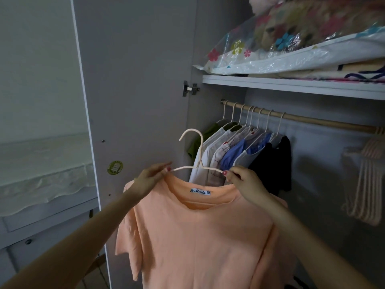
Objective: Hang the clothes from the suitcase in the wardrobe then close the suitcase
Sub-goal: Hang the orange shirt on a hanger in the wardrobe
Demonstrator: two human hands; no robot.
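A peach T-shirt (198,236) hangs on a cream hanger (196,151) that I hold up in front of the open wardrobe. My left hand (150,180) pinches the shirt's left shoulder at the collar. At the right shoulder, my right hand (243,182) pinches the collar together with the hanger's arm. The hanger's hook points up, below and left of the wooden rail (312,120). Several hung garments (239,151) crowd the rail's left end. The suitcase is out of view.
The wardrobe door (135,90) stands open at the left. A shelf (291,85) above the rail carries bagged bedding (291,38). A bunch of bare hangers (366,180) hangs at the rail's right end. The rail between the garments and those hangers is bare.
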